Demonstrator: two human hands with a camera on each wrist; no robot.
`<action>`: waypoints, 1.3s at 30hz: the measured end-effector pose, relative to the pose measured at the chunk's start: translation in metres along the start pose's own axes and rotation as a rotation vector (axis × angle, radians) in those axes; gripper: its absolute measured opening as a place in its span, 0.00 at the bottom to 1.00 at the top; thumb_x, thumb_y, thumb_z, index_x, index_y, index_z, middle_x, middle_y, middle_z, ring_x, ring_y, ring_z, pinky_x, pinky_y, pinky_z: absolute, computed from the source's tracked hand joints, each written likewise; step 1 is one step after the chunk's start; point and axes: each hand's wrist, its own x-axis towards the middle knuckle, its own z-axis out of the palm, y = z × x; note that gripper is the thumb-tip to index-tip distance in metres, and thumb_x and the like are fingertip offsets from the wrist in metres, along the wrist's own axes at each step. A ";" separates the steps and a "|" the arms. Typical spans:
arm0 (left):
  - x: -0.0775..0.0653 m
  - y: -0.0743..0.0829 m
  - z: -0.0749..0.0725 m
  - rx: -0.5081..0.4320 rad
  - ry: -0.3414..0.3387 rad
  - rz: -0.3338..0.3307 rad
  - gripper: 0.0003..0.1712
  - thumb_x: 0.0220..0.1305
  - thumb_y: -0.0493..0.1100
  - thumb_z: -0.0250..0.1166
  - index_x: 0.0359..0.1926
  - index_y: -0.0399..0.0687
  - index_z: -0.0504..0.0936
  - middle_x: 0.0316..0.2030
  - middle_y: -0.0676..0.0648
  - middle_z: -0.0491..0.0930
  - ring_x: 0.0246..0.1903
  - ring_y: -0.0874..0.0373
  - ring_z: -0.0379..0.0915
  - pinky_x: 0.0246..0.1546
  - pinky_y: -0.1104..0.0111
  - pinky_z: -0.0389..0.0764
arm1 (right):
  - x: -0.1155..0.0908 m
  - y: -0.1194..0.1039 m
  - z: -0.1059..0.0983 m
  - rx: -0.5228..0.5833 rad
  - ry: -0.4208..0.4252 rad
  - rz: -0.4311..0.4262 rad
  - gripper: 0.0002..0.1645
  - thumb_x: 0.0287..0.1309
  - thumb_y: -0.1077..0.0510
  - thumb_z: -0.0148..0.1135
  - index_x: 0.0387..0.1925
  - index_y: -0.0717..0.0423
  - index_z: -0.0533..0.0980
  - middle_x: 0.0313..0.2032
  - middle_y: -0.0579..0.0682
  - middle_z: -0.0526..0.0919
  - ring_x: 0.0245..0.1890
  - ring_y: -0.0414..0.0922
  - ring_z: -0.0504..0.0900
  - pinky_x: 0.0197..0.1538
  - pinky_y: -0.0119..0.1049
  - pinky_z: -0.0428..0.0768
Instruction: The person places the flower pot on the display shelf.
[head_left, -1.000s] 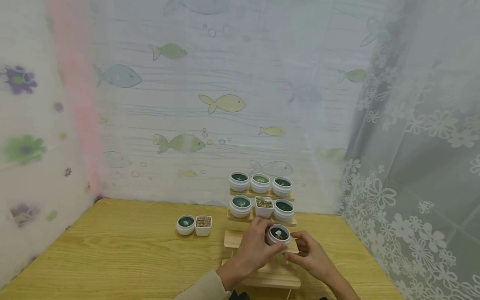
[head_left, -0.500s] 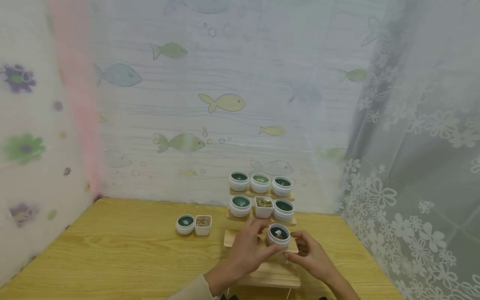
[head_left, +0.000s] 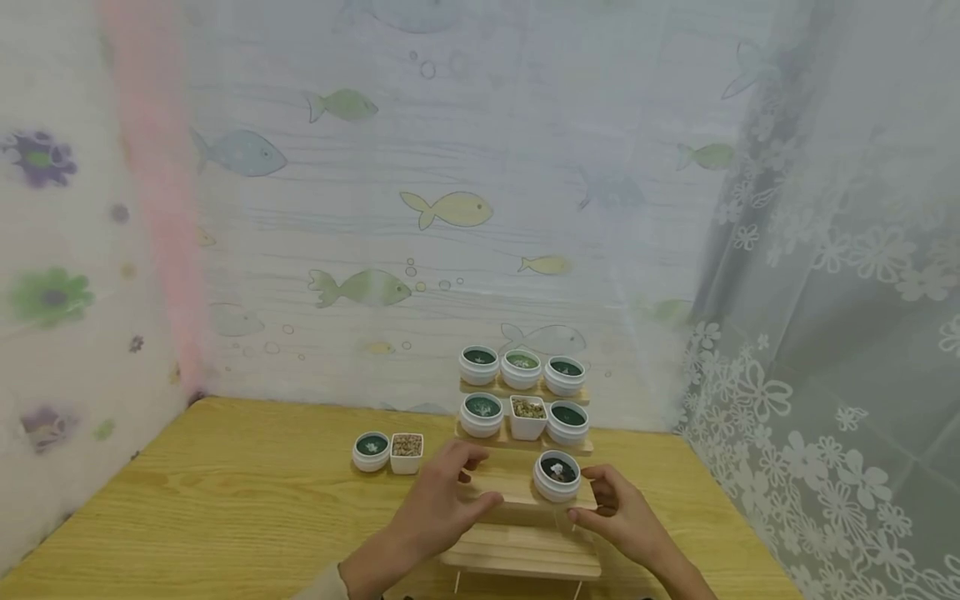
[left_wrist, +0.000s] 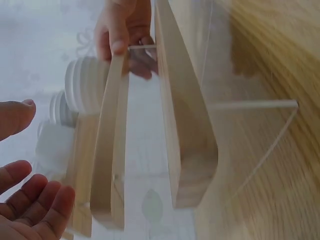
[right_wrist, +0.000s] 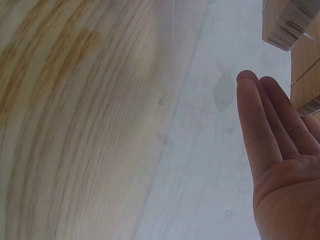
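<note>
A white round bowl (head_left: 557, 476) with dark contents and a small white dab stands on the right end of a middle tier of the wooden tiered display stand (head_left: 502, 479). My left hand (head_left: 438, 504) is left of that bowl, apart from it, its fingers spread and loosely bent with nothing held. At the tier's right end my right hand (head_left: 626, 512) grips the board, thumb at the front corner and index finger at the side edge. In the left wrist view, the right hand's thumb (left_wrist: 119, 42) lies against the board. The right wrist view shows its other fingers (right_wrist: 257, 125) extended below the tier.
Several white bowls (head_left: 480, 417) with green contents and a square dish (head_left: 528, 418) of grains fill the two upper tiers. On the table (head_left: 247, 483) to the left stand a round bowl (head_left: 371, 452) and a square dish (head_left: 407, 454). A fish-patterned curtain (head_left: 450, 250) hangs behind.
My left hand has let go of the bowl and moved left, away from it. The bowl stays on the tier's right end. My right hand has kept its place.
</note>
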 end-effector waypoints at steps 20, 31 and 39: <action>0.000 -0.054 -0.052 0.163 0.125 -0.075 0.26 0.46 0.37 0.77 0.47 0.41 0.78 0.39 0.49 0.76 0.38 0.57 0.72 0.36 0.63 0.80 | 0.000 0.002 -0.001 -0.005 0.002 -0.001 0.32 0.53 0.54 0.71 0.55 0.61 0.67 0.36 0.52 0.83 0.36 0.44 0.82 0.43 0.34 0.79; -0.003 -0.092 -0.071 0.266 0.073 -0.175 0.28 0.51 0.41 0.75 0.53 0.40 0.76 0.46 0.42 0.75 0.46 0.47 0.74 0.42 0.55 0.77 | 0.001 0.000 -0.001 -0.003 0.007 -0.016 0.33 0.51 0.55 0.72 0.56 0.62 0.68 0.36 0.51 0.83 0.38 0.44 0.82 0.44 0.35 0.79; -0.008 -0.117 -0.078 0.294 0.004 -0.270 0.28 0.51 0.44 0.74 0.53 0.40 0.76 0.50 0.40 0.73 0.50 0.42 0.71 0.46 0.49 0.75 | -0.001 0.001 -0.001 -0.001 0.001 -0.021 0.34 0.53 0.55 0.71 0.57 0.63 0.67 0.39 0.52 0.83 0.40 0.44 0.82 0.44 0.36 0.79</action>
